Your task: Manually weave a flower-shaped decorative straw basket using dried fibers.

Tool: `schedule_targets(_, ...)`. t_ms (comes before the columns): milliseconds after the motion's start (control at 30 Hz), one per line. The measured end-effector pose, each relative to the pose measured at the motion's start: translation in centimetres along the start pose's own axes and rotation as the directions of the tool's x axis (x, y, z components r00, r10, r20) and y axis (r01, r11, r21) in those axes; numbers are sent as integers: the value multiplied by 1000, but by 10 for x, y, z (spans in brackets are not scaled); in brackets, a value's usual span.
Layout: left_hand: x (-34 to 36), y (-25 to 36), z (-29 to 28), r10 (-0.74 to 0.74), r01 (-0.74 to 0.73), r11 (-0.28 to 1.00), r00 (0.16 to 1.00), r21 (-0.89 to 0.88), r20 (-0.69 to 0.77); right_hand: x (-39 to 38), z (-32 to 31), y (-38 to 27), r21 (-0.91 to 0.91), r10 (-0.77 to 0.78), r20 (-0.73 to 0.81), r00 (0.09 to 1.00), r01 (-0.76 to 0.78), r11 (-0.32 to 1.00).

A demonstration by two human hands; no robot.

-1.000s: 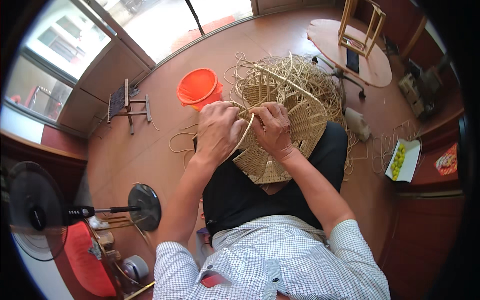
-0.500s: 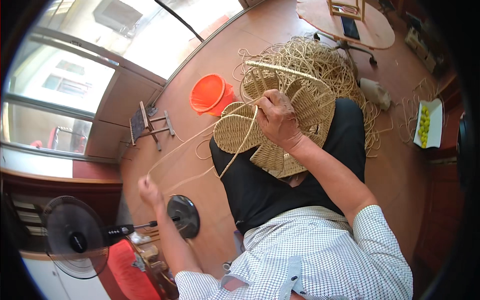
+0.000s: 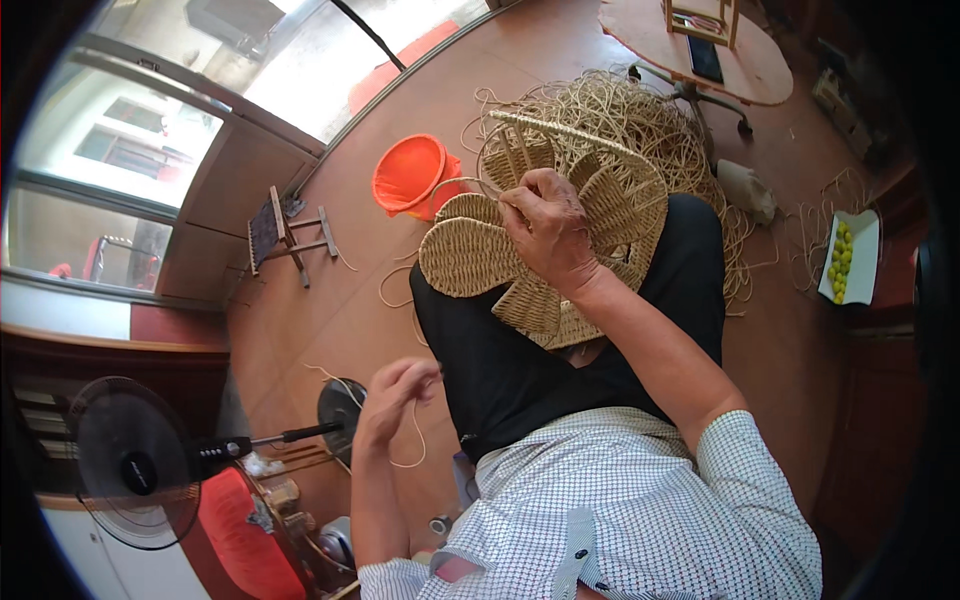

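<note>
A half-woven straw-coloured wicker piece (image 3: 470,255) with rounded lobes rests on my lap, over black trousers. My right hand (image 3: 545,230) presses on its middle, fingers pinched at a strand near the top edge. My left hand (image 3: 395,390) is drawn back low on the left, away from the weave, closed on a thin cane strand (image 3: 410,440) that loops below the fingers. Loose cane (image 3: 640,120) lies piled behind the wicker piece.
An orange bucket (image 3: 410,175) lies on the tiled floor at the left of the weave. A small wooden stool (image 3: 285,230) stands further left, a black floor fan (image 3: 135,465) at lower left. A round table (image 3: 760,70) and a tray of yellow-green fruit (image 3: 845,255) are at right.
My left hand left the weave and pulled a strand out to the lower left, then drew closer to my body. My right hand stayed on the wicker piece.
</note>
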State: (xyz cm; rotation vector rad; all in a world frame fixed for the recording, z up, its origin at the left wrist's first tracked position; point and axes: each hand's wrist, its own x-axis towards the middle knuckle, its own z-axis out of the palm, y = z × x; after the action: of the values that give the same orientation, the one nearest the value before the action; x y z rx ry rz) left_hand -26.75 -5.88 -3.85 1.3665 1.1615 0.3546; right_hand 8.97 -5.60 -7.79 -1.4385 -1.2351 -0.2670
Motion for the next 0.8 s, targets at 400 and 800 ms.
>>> schedule_targets(400, 161, 147, 128, 420, -420, 907, 907, -18, -22, 0, -13, -5, -107, -2, 177, 984, 22, 994)
schedule_targets(800, 147, 137, 145, 516, -498, 857, 827, 132, -224, 20, -63, -5, -224, -138, 125, 982, 164, 961)
